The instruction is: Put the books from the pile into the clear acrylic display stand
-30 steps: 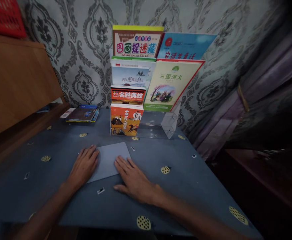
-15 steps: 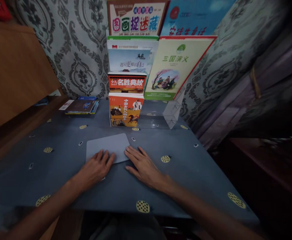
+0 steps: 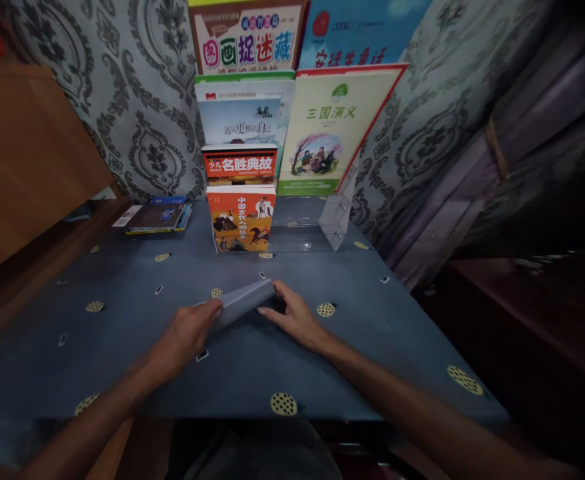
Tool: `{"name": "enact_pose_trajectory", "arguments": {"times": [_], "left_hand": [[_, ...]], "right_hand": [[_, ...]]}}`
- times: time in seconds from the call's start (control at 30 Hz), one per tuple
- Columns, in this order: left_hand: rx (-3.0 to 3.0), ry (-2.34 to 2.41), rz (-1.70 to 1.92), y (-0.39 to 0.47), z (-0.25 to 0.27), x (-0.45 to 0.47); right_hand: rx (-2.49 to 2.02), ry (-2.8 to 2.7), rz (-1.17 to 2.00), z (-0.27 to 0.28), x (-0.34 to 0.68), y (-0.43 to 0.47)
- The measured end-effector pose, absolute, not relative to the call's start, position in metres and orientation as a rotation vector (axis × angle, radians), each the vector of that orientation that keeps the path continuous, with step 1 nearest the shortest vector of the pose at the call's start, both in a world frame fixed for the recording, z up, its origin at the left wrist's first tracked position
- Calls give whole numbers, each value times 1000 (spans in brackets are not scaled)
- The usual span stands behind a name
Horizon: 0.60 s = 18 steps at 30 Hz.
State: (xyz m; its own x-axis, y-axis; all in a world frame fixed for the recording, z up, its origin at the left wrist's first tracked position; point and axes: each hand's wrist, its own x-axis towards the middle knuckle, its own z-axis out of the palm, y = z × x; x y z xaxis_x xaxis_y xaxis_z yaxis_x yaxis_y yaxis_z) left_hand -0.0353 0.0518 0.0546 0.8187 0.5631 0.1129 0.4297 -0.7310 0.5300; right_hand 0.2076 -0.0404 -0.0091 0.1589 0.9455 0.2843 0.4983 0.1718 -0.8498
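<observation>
A thin, plain grey sheet with rounded corners is tipped up at a slant above the cloth-covered table. Its exact kind does not show. At its left end, my left hand is closed on it, fingers bent over the edge. My right hand has its fingertips at the far right corner, with the thumb lower and a gap inside the grip. Part of the sheet's left side is hidden behind my left hand.
A clear acrylic rack stands at the back, holding several books, among them an orange one and a cream one. A small book pile lies at the back left. A wooden cabinet is on the left, a curtain on the right.
The grey sheet lay flat under both hands and is now lifted and tilted. My fingers have gone from resting spread on it to gripping its ends. The view has shifted slightly.
</observation>
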Motion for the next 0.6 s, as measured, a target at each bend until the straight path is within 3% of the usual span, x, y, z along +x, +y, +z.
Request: {"name": "enact_pose_trajectory", "arguments": {"times": [0.2, 0.37, 0.47, 0.6], "left_hand": [[1788, 816, 635, 55, 68, -30], [1238, 914, 906, 44, 50, -20], [1140, 947, 942, 38, 26, -18], [1407, 981, 740, 39, 4, -31]], "right_hand": [[-1355, -1266, 680, -10, 207, -35], [-1107, -1120, 1096, -6, 204, -34], [-1085, -1048, 1250, -2, 206, -36], [-1158, -1078, 1231, -2, 214, -35]]}}
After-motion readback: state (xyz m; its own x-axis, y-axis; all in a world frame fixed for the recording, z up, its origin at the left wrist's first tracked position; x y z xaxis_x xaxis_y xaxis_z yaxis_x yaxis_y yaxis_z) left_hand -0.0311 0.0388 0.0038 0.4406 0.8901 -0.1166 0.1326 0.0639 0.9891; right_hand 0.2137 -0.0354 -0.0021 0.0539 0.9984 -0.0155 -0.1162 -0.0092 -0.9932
